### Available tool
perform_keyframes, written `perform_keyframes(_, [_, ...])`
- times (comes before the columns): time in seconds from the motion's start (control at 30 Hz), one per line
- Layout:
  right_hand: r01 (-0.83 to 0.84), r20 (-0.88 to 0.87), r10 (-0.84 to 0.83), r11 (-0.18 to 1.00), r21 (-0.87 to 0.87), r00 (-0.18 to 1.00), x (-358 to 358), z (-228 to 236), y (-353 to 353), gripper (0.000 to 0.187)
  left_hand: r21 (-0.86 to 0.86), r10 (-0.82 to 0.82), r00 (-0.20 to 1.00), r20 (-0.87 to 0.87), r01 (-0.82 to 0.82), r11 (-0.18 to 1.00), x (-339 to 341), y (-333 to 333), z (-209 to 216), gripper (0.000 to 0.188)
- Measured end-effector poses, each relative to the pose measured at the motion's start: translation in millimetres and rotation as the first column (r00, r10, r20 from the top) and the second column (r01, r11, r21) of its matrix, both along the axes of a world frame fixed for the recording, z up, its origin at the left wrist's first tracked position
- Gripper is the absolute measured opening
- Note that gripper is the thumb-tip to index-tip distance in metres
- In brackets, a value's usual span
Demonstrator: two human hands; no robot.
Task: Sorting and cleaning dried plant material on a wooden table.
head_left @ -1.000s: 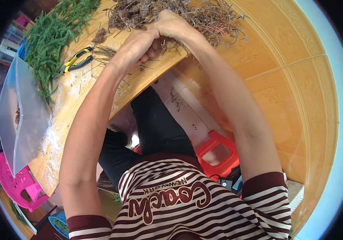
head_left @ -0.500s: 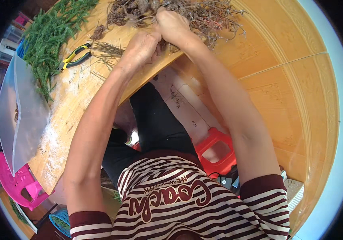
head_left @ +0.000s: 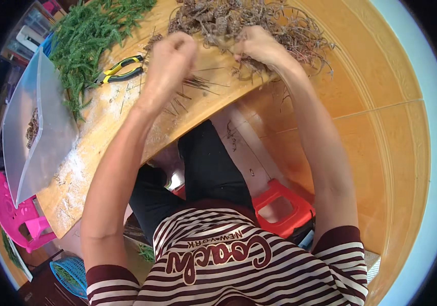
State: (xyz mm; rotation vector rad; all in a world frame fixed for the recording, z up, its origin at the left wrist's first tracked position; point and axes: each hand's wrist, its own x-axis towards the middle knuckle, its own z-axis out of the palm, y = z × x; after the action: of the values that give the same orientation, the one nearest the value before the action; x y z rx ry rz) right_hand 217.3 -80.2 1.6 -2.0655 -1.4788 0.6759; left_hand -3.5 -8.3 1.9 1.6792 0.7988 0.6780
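Note:
My left hand [head_left: 172, 57] is raised over the table, curled closed and a little blurred; whatever is in its fingers cannot be made out. Below and beside it lie several thin dark wire-like stems [head_left: 198, 84]. At the near edge of a pile of brown pine cones on twisted stems [head_left: 221, 23], my right hand [head_left: 261, 47] is closed in a pinch, its fingertips against the brown tangle. What exactly it grips is hidden. Left of my left hand rest pliers with yellow and black handles [head_left: 121, 70], their handles spread.
Green artificial pine sprigs [head_left: 91, 38] cover the table's far left. A translucent plastic bin [head_left: 50, 127] holding brown cones stands at the left edge of the wooden table [head_left: 68, 204]. Around it are a pink chair [head_left: 14, 214], a blue basket [head_left: 70, 275] and a red stool [head_left: 284, 209].
My hands, together at the pile before, have moved apart: the left lifted to the left, the right stayed by the cones. The whole view has shifted slightly.

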Motion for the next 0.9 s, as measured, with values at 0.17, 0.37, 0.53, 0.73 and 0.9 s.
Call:
perform_keyframes(0.17, [-0.053,0.218,0.065,0.997,-0.059,0.974,-15.1,6.2,-5.9,0.040,0.237,0.017,1.000,0.016,-0.021,0.971,16.0,37.4,46.4,0.030])
perform_keyframes(0.37, [-0.058,0.213,0.076,0.994,-0.093,0.974,-32.0,29.6,-30.5,0.038,0.535,-0.046,0.856,-0.515,0.363,0.763,79.0,60.7,29.3,0.038])
perform_keyframes(0.53, [-0.172,0.394,0.076,0.961,0.215,0.916,-29.3,39.8,-37.1,0.029,0.381,-0.100,0.824,-0.558,0.361,0.851,86.7,69.8,24.4,0.037])
perform_keyframes(0.73, [-0.084,0.509,-0.004,0.985,0.149,0.861,-20.1,16.4,-14.3,0.021,0.186,-0.239,0.916,-0.321,0.309,0.933,91.3,61.4,20.7,0.023])
perform_keyframes(0.9, [-0.047,0.548,-0.183,0.925,0.378,0.816,-28.1,-1.3,-12.9,0.018,0.018,-0.304,0.896,-0.325,0.327,0.945,98.6,68.8,11.6,0.017])
